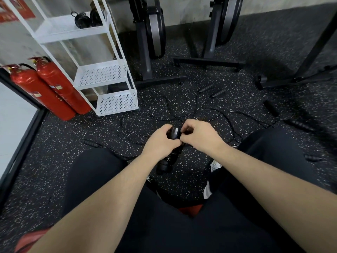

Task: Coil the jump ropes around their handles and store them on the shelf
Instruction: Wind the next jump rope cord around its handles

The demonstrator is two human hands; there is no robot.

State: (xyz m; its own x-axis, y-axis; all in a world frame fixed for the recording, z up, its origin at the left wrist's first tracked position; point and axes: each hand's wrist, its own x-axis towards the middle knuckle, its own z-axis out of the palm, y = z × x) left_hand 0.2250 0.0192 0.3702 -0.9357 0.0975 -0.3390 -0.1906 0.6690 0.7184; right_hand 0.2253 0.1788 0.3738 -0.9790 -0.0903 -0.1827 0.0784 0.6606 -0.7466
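Note:
My left hand [161, 141] grips a pair of black jump-rope handles [166, 162] held together, their lower ends sticking out below my fist. My right hand [197, 136] pinches the thin black cord against the top of the handles [174, 133]. More black rope [145, 123] lies in loose loops on the floor ahead, with several loose handles around it, among them one at the left [89, 143] and one at the right [300, 125]. Coiled black ropes [85, 19] lie on the top tier of the white shelf [71, 31].
The white shelf's two lower perforated tiers [102, 73] stand to the left front. Two red fire extinguishers [45, 88] lean beside it. Black exercise machines [153, 33] and their floor bars stand behind the ropes. My knees in dark trousers flank my hands.

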